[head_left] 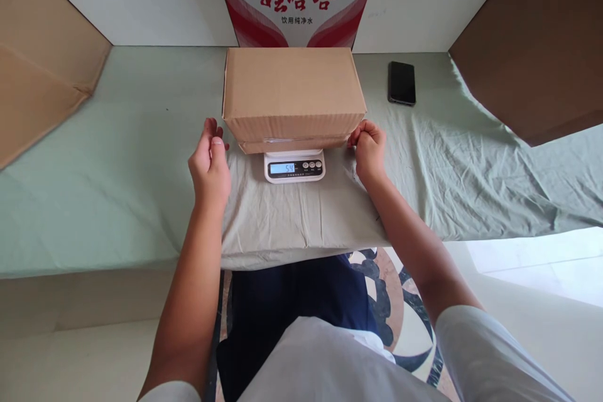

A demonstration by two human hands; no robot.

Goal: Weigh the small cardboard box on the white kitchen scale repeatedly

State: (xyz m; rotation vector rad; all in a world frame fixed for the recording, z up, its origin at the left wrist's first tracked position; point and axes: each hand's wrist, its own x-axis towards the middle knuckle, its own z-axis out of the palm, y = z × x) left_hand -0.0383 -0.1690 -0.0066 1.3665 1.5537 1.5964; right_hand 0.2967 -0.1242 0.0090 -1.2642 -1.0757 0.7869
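Note:
A closed brown cardboard box [292,83] rests on a small white digital kitchen scale [294,176], overhanging it on both sides. The scale's front panel sticks out below the box, its lit display reading what looks like 54. Off the box's left front corner is my left hand [210,166], open, thumb up and fingers loosely bent, with nothing in it. Close to the lower right front corner, my right hand [370,147] has its fingers curled in; whether it touches the cardboard is hard to tell. The weighing plate is mostly hidden under the box.
Behind the box stands a white and red printed carton [301,0] against the wall. A black phone [402,83] lies to the right. Large cardboard pieces flank the left [47,56] and right [537,56]. Wrinkled green cloth [141,201] covers the table.

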